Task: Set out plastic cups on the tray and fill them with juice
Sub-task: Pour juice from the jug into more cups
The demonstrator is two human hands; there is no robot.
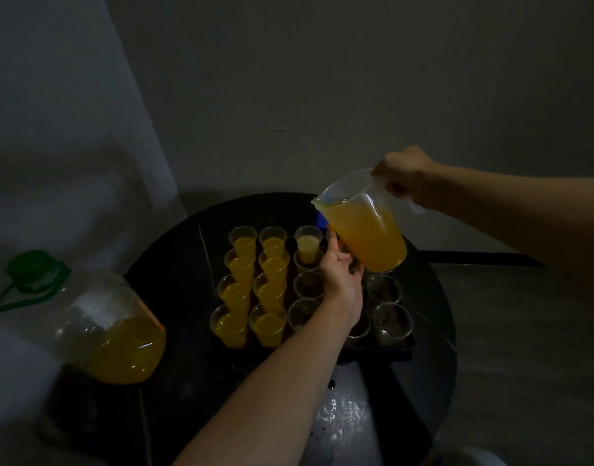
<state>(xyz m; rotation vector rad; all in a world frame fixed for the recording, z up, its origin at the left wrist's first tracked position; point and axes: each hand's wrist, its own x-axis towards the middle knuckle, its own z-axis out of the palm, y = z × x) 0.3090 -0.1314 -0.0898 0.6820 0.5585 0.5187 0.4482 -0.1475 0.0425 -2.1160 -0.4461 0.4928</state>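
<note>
Big plastic bottle (110,331) with a green cap (33,267) sits near left on the table (174,270), maybe a third full of juice. I'd guess it's parked there as the refill supply.

On the tray (390,353), the two left columns of full cups (268,321) are done, eight in all. The next column has one paler part-filled cup (308,245) at the far end, and the empty cups (391,319) fill the rest.

Reaching over the tray, the left hand (342,270) touches the jug (366,227) underneath, probably steadying it. Can't tell if it's gripping anything.

The right hand (406,176) is wrapped round the jug's handle. The jug is tipped left over the far middle cups, juice right up at the spout.
</note>
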